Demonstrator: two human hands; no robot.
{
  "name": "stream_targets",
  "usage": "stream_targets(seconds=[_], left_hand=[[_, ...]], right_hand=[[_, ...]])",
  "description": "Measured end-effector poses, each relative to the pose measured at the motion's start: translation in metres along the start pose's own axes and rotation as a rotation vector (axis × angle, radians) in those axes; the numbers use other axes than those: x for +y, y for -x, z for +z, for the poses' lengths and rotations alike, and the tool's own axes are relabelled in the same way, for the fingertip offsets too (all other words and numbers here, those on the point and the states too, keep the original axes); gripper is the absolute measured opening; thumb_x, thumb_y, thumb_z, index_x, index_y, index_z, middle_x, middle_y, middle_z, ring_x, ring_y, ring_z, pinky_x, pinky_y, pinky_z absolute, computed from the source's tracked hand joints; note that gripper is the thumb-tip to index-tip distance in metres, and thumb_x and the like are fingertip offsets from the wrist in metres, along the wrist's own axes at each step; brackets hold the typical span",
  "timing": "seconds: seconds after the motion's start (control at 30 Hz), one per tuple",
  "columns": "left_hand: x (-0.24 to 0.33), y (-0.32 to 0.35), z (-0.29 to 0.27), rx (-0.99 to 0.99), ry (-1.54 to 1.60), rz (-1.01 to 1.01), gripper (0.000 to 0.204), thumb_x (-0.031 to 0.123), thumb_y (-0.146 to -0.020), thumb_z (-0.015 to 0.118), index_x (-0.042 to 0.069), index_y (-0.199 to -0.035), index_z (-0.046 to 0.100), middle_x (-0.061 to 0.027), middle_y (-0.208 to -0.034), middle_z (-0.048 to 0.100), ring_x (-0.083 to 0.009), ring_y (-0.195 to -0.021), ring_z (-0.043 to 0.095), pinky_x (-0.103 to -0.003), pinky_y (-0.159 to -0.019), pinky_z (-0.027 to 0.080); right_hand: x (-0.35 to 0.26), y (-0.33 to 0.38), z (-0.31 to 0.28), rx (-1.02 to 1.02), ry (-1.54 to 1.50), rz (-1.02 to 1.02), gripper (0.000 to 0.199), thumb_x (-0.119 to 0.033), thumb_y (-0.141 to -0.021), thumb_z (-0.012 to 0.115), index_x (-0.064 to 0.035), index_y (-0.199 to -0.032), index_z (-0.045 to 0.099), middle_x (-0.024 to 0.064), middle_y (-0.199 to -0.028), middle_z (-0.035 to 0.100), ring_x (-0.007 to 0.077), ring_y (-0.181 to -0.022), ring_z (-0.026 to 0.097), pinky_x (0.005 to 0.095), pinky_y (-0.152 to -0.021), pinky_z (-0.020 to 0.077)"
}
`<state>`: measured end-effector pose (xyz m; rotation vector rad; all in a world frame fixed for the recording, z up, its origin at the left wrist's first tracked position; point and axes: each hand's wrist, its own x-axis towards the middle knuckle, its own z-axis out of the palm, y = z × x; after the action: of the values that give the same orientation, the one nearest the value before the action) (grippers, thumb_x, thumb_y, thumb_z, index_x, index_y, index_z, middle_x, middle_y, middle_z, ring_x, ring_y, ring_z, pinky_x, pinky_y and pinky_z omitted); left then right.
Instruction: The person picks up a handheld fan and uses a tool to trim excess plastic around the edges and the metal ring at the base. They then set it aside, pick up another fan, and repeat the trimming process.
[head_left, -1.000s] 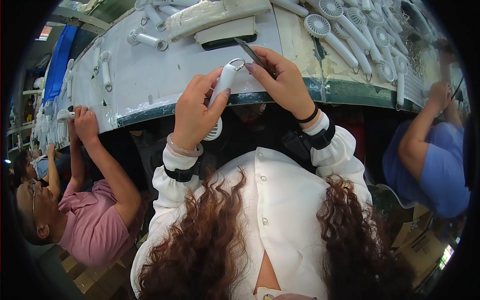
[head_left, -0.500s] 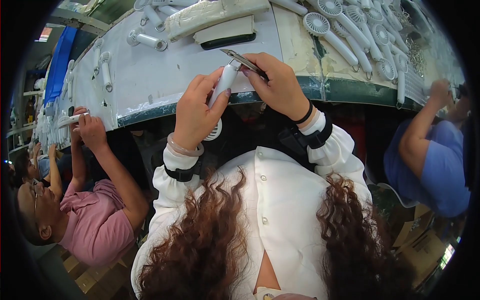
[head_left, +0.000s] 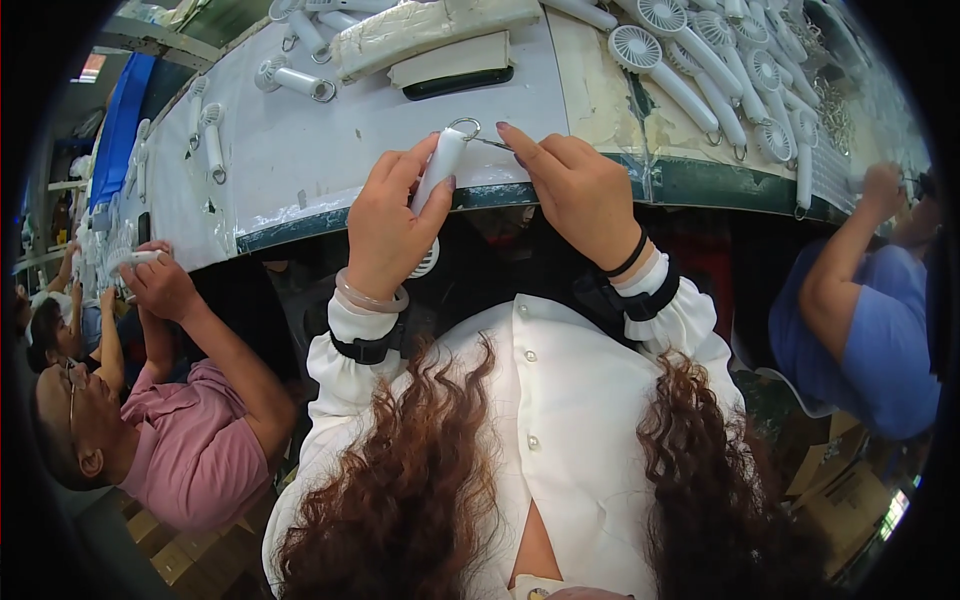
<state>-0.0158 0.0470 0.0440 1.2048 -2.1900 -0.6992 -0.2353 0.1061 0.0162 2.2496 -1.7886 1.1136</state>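
My left hand (head_left: 392, 220) is closed round the handle of a white handheld fan (head_left: 442, 170), whose handle end points up and away from me. Its round head shows partly below that hand. A thin metal ring (head_left: 466, 122) stands at the handle's end. My right hand (head_left: 588, 195) is closed, its index finger stretched toward the ring. From its fingers a slim metal piece (head_left: 490, 143) reaches to the handle end beside the ring; the rest is hidden by the hand, so its kind is unclear.
Ahead on the table lie a long whitish wrapped block (head_left: 435, 35) and a dark flat object (head_left: 458, 84). A white fan (head_left: 295, 80) lies left of them, and a pile of fans (head_left: 690, 60) fills the right. Co-workers sit at left (head_left: 200, 430) and right (head_left: 860, 320).
The pointed metal tool, more visible before, has dropped back mostly behind my right hand, which moved a little right. The ring now stands up clearly at the fan's handle end.
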Motion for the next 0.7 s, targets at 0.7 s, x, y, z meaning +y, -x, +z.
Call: stream_targets(seconds=[0.7], left_hand=[[0.0022,0.0019,0.0012,0.032,-0.014,-0.012,0.043,0.019,-0.087,0.071,0.011,-0.129,0.065,-0.009,-0.1,0.063,-0.0232,-0.078,0.064,-0.033,-0.071,0.054]], right_hand=[[-0.0092,0.0013,0.0035,0.021,0.029,-0.016,0.054,-0.003,-0.082,0.07,-0.0189,-0.133,0.064,0.0033,-0.078,0.058,0.0213,-0.069,0.061,0.0334,-0.059,0.0514]])
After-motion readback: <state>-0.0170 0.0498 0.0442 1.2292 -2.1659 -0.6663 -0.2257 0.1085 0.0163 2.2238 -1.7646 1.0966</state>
